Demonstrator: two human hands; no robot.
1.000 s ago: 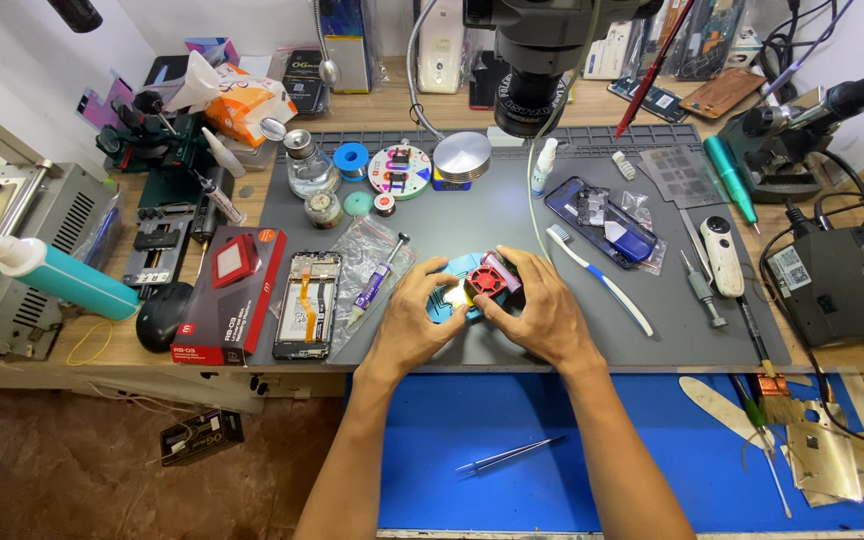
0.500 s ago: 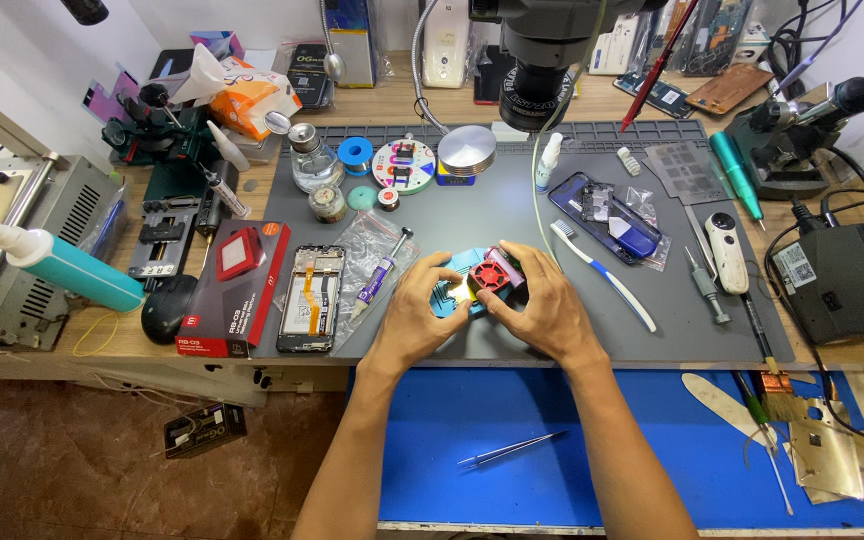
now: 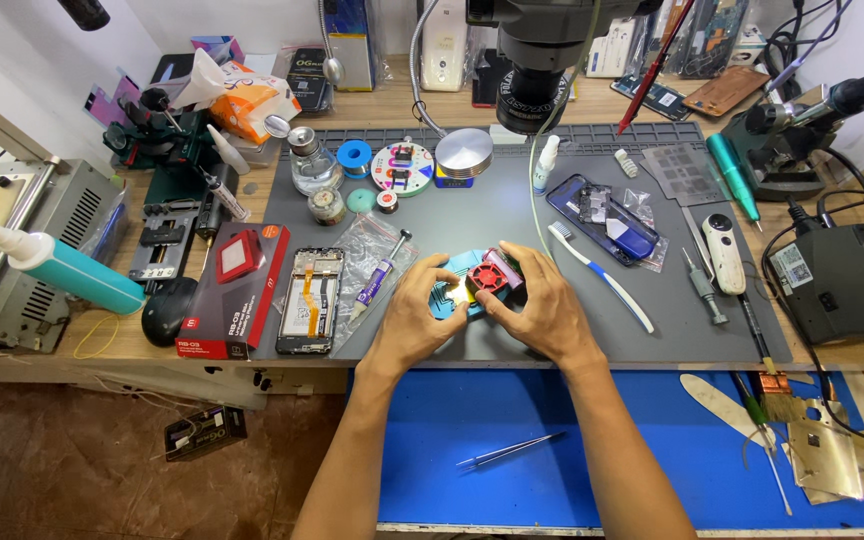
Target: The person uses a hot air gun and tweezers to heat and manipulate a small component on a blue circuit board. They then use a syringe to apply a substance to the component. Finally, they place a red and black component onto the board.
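Gripping from both sides, the left hand [image 3: 414,318] and right hand [image 3: 542,305] curl their fingers closed around a small blue fixture with a red fan [image 3: 480,278], which sits on the grey work mat [image 3: 472,225] at the middle of the counter [image 3: 392,105]. Just left of the left hand lie a syringe tube in a clear bag [image 3: 377,275] and an opened phone frame [image 3: 308,300]. A white toothbrush [image 3: 600,276] lies right of the right hand. Tweezers [image 3: 508,452] rest on the blue mat [image 3: 652,420] between the forearms.

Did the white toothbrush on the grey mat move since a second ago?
No. The white toothbrush lies on the same slant on the grey mat, just below the blue phone, as before. Only the camera shifted a little.
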